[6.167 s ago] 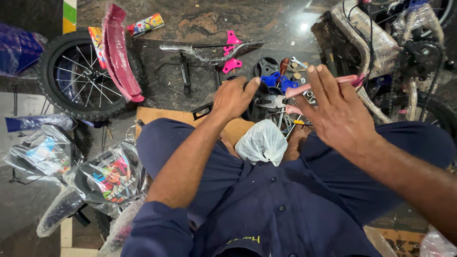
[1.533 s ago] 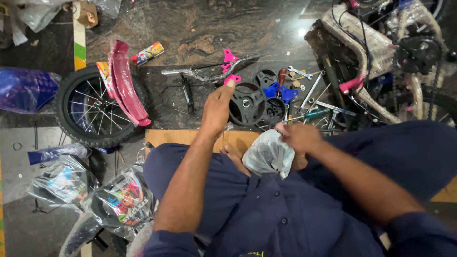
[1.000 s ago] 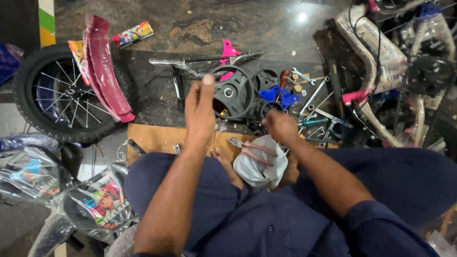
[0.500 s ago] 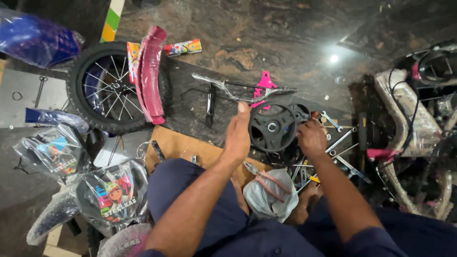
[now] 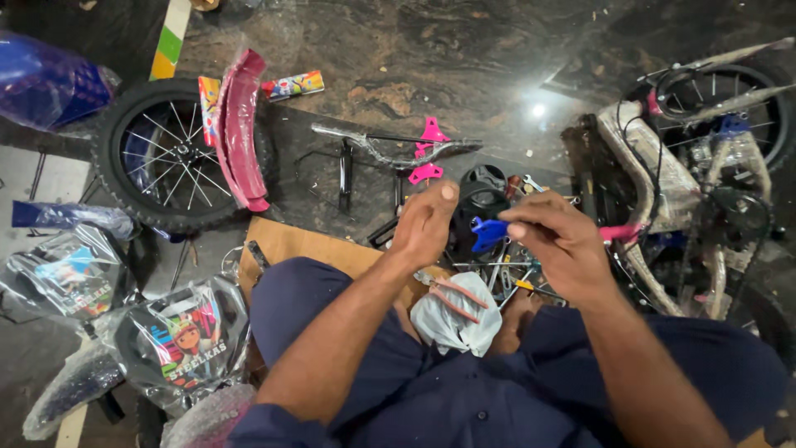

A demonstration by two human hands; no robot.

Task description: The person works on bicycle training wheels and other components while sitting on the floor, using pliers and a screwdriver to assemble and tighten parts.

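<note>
Blue plastic part (image 5: 487,232) pinched in my right hand (image 5: 557,249); my left hand (image 5: 427,224), fingers curled, rests beside it above the white bag (image 5: 456,319).

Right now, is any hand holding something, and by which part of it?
The right hand pinches a small blue part by its right end. The left hand seems empty, beside it.

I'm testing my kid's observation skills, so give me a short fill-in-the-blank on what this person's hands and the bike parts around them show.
1. The right hand pinches a small ____ plastic part.
2. A pink mudguard lies across the spoked ____.
3. The white plastic bag rests between the person's ____.

Missing words: blue; wheel; legs
</note>
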